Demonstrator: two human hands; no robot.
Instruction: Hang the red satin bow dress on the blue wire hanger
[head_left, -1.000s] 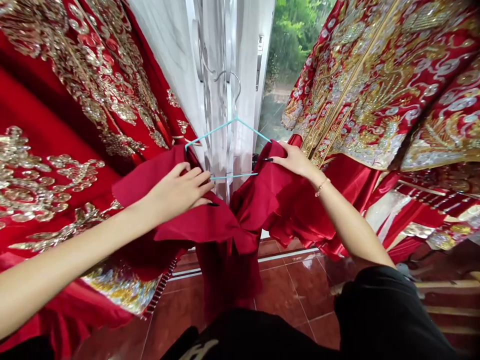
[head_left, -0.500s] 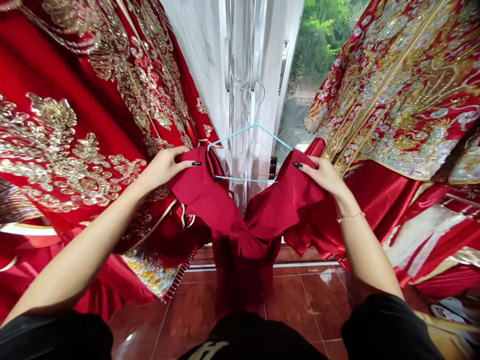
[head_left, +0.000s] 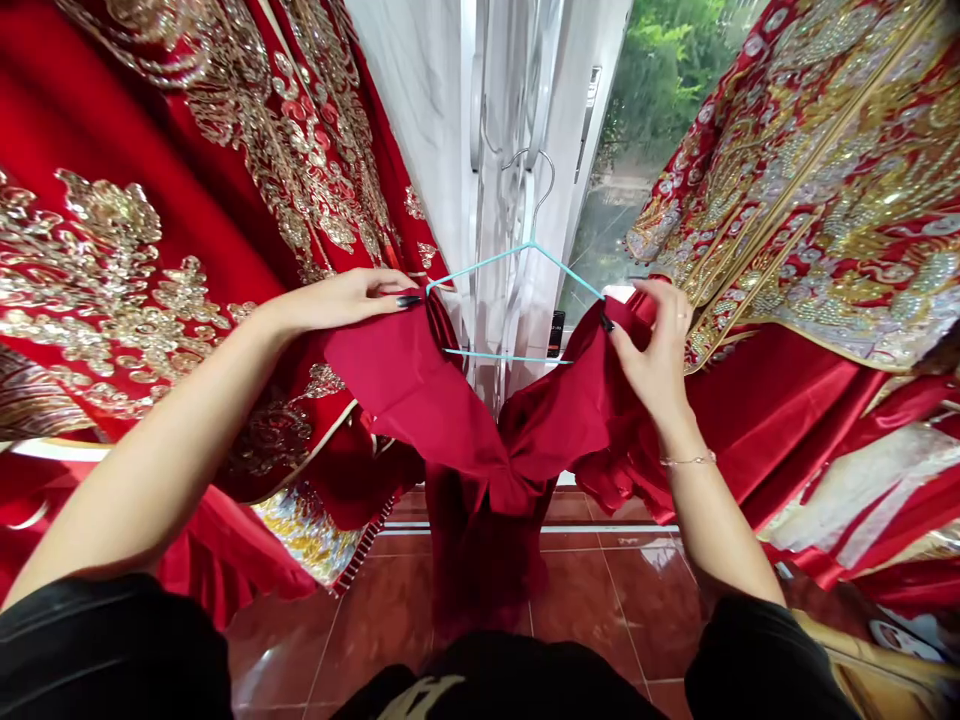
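A plain dark red dress point(head_left: 450, 400) with a wide V neckline and a bow at its front hangs before me on a thin light blue hanger point(head_left: 487, 262). The hanger's metal hook point(head_left: 552, 180) points up. My left hand point(head_left: 367, 297) pinches the dress's left shoulder between thumb and fingers, close to the hanger's end. At the other shoulder, my right hand point(head_left: 651, 335) has its thumb on the near side of the cloth and its fingers raised behind the edge. The lower part of the dress drops toward the floor.
Red garments with gold sequins point(head_left: 112, 220) hang on the left. An embroidered red and gold jacket point(head_left: 810, 200) hangs on the right. Behind the hanger are a white door frame point(head_left: 495, 80) and a window point(head_left: 652, 110). A dark phone-like device point(head_left: 556, 333) stands there. Red tiles point(head_left: 585, 590) cover the floor.
My right hand's fingers have lifted and shifted at the right shoulder. My left hand has moved slightly up along the left shoulder. Dress and hanger appear a little farther right.
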